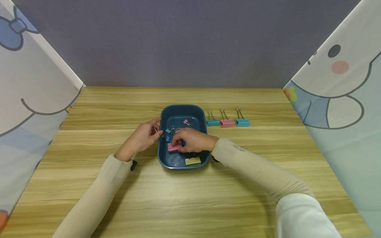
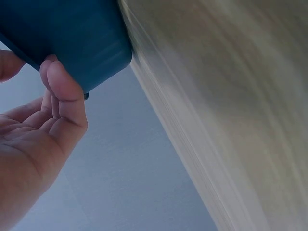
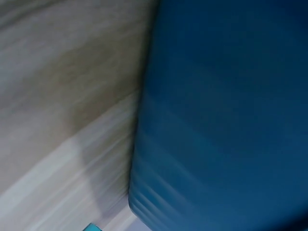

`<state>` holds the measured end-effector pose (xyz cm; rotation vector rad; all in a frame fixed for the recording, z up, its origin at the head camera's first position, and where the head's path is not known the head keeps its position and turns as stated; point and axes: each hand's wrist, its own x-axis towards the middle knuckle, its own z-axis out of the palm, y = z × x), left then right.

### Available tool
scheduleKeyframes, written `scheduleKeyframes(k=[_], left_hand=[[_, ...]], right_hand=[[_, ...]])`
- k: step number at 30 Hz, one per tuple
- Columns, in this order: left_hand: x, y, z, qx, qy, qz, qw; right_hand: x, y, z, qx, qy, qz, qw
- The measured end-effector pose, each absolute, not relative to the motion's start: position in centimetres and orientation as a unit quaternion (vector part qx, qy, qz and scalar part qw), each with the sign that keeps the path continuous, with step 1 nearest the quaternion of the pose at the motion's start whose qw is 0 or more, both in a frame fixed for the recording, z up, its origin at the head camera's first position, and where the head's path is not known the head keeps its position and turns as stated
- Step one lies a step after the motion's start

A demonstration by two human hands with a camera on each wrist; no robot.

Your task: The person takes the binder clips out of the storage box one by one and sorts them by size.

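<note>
In the head view, my right hand (image 1: 191,139) reaches down into a dark blue plastic bin (image 1: 183,167) and grips a large pink binder clip (image 1: 173,147) there. At the bin's left rim, my left hand (image 1: 145,135) holds the edge. The left wrist view has this hand (image 2: 45,120) with its fingers bent against the outer wall of the bin (image 2: 91,43). Also inside lie a yellow binder clip (image 1: 192,161), a small pink clip (image 1: 186,122), a small teal clip (image 1: 168,131) and a small blue clip (image 1: 167,138). Only the bin's side (image 3: 216,125) fills the right wrist view; that hand is hidden.
Right of the bin, a teal binder clip (image 1: 213,123), a pink binder clip (image 1: 227,123) and another teal binder clip (image 1: 242,122) stand in a row, handles pointing back. Everything rests on a wood-grain table (image 1: 238,201). A grey panel (image 1: 184,43) rises behind it.
</note>
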<state>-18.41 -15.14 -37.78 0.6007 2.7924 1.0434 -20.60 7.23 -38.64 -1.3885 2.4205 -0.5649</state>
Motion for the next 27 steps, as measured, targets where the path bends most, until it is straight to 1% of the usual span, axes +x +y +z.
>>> scheduleKeyframes(k=[8,21,27], left_hand=[[-18.47,-15.15,-37.9,0.196,0.916,0.347,0.051],[-18.46,-15.11,-37.91,0.197,0.915,0.35,0.051],[-18.45,-15.11,-37.92,0.197,0.914,0.35,0.051]], right_hand=[[-20.56,7.23,-38.8,-0.485,0.839,-0.208,0.132],[-20.48,7.68,-38.58,-0.465,0.854,-0.2,0.118],[-20.49,7.74,-38.46,-0.464,0.848,-0.223,0.122]])
